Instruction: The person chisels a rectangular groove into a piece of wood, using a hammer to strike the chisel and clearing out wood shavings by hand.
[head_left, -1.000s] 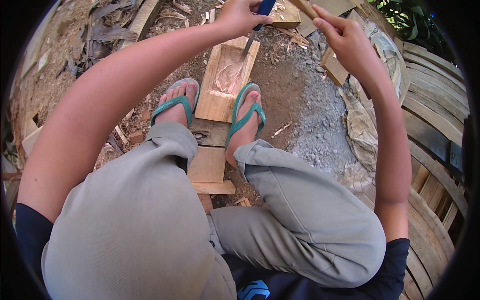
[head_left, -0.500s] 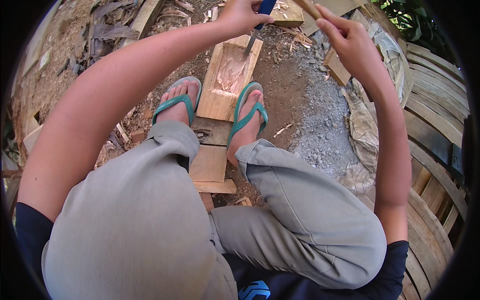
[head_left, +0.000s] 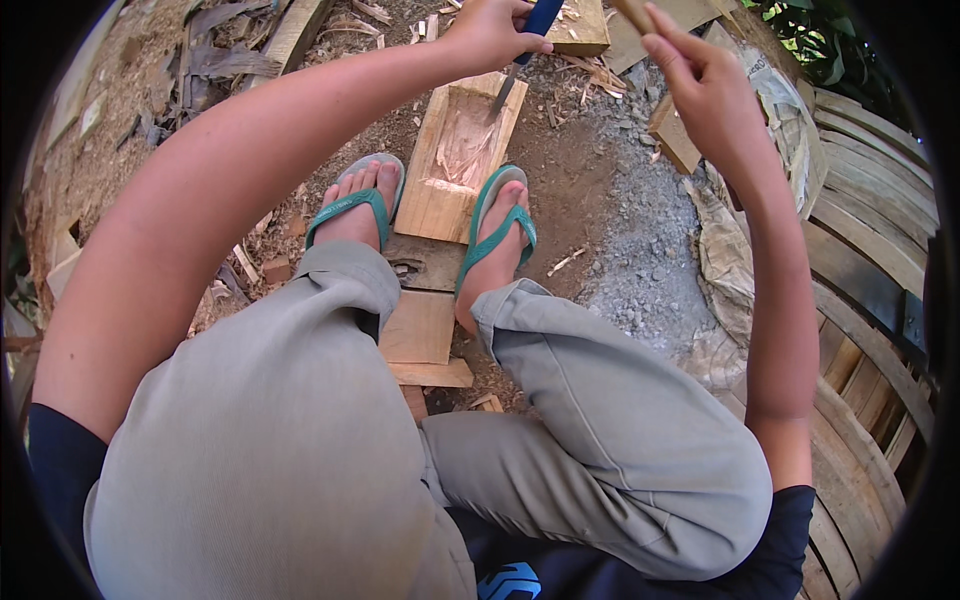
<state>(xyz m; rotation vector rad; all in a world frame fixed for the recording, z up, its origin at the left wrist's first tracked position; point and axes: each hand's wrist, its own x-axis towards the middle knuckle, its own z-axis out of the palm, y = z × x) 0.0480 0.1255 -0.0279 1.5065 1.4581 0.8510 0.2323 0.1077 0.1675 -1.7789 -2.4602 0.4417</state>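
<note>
Between my sandalled feet lies a pale wood block (head_left: 436, 205) with a rough rectangular hollow cut into its top. My left hand (head_left: 493, 38) is closed round the blue handle of a chisel (head_left: 541, 20), whose blade slants down into the hollow near its right side. To the right, my right hand (head_left: 700, 75) grips a wooden handle (head_left: 633, 14); its far end runs out of the top of the picture, so the tool's head is hidden. Both feet, in green flip-flops (head_left: 375, 205), rest against or close beside the block's sides.
Wood chips and shavings litter the ground on the left. Another wood block (head_left: 577, 35) lies beyond the hollowed one, and a smaller offcut (head_left: 674, 135) sits to the right. Grey gravel (head_left: 640, 260), a crumpled sack (head_left: 725, 255) and stacked planks (head_left: 870, 190) line the right side.
My right hand and the wooden handle have shifted slightly to the right. The left hand, with the chisel, has moved only a little; the block stays in place.
</note>
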